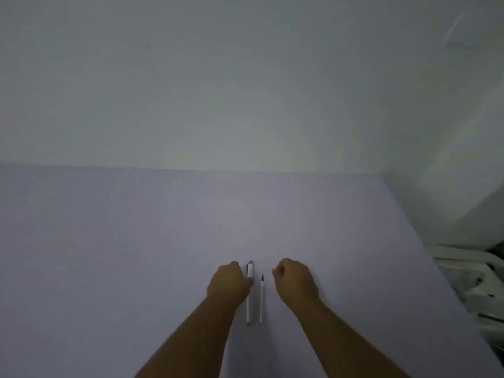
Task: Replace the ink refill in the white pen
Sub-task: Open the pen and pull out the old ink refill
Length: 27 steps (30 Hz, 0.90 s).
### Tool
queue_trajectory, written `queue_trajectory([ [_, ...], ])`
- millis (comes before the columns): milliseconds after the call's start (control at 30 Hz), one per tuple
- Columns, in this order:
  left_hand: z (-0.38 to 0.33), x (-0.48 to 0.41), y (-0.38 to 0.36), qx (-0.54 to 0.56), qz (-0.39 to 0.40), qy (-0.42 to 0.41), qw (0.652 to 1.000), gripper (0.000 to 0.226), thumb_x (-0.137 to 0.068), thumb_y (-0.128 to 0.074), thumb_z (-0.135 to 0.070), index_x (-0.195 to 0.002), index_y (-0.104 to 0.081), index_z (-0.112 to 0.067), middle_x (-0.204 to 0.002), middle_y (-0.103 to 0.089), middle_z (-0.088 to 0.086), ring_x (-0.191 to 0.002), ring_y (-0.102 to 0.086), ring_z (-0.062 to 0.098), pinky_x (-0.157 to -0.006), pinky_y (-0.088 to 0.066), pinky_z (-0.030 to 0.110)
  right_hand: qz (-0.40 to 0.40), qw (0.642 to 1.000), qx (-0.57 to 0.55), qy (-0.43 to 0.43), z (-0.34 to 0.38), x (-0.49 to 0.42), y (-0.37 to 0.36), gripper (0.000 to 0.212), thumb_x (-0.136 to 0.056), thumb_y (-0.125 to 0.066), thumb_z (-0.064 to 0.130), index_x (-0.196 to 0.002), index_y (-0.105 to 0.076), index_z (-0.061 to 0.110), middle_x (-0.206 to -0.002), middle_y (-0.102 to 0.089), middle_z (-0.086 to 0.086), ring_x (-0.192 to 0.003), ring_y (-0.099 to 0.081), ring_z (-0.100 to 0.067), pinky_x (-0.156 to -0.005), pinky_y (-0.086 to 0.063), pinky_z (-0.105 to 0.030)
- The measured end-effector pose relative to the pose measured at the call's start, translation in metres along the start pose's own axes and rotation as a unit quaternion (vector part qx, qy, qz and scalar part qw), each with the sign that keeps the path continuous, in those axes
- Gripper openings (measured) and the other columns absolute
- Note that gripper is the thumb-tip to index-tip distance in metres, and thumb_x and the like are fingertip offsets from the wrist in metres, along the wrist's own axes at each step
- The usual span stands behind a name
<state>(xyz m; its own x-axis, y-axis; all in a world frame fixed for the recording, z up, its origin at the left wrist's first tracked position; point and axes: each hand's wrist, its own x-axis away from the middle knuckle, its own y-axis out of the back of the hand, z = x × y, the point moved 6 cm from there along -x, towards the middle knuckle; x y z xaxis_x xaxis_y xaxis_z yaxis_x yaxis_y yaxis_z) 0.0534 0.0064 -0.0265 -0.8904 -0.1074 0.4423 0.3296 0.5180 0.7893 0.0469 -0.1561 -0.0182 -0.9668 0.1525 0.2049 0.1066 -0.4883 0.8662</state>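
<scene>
A white pen (249, 301) lies on the pale lilac table (136, 241), pointing away from me. Just to its right lies a thin ink refill (261, 298) with a dark tip at its far end, parallel to the pen. My left hand (228, 282) rests in a loose fist at the pen's left side, its fingers touching the barrel near the far end. My right hand (296, 281) is curled into a fist on the table, a short gap to the right of the refill, holding nothing that I can see.
A pale wall (245, 91) rises behind the table's far edge. The table's right edge runs diagonally down; beyond it, at the lower right, sits white furniture or equipment with dark parts (474, 279).
</scene>
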Motion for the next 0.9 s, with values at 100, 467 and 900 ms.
queue_trajectory([
  [100, 0.009, -0.001, -0.022, 0.031, 0.036, 0.033, 0.998, 0.035, -0.081, -0.065, -0.036, -0.103, -0.061, -0.008, -0.107, -0.066, 0.011, -0.097, -0.064, 0.025, -0.069, -0.045, 0.028, 0.014, 1.0, -0.025, -0.008, -0.006, -0.003, -0.012, 0.021, -0.092, -0.05, 0.034, -0.082, -0.059, 0.018, -0.095, -0.067, -0.006, -0.09, -0.063, -0.024, -0.077, -0.053, -0.037],
  [467, 0.012, -0.004, -0.02, 0.11, 0.004, 0.027, 0.994, 0.014, -0.078, -0.061, -0.026, -0.074, -0.064, -0.014, -0.057, -0.052, -0.008, -0.053, -0.051, 0.006, -0.044, -0.033, 0.015, 0.034, 0.992, -0.12, -0.021, -0.001, -0.005, -0.022, 0.02, -0.09, -0.054, 0.029, -0.083, -0.063, 0.013, -0.093, -0.069, -0.01, -0.087, -0.062, -0.025, -0.08, -0.053, -0.038],
  [900, -0.007, 0.022, -0.008, 0.282, 0.133, -0.06, 0.948, 0.018, -0.091, -0.056, -0.026, -0.079, -0.067, -0.017, -0.072, -0.066, 0.002, -0.065, -0.062, 0.015, -0.065, -0.051, 0.026, 0.072, 0.914, -0.371, -0.15, 0.014, -0.009, -0.013, 0.034, -0.09, -0.056, 0.033, -0.061, -0.063, 0.016, -0.063, -0.06, -0.003, -0.06, -0.054, -0.016, -0.07, -0.051, -0.037],
])
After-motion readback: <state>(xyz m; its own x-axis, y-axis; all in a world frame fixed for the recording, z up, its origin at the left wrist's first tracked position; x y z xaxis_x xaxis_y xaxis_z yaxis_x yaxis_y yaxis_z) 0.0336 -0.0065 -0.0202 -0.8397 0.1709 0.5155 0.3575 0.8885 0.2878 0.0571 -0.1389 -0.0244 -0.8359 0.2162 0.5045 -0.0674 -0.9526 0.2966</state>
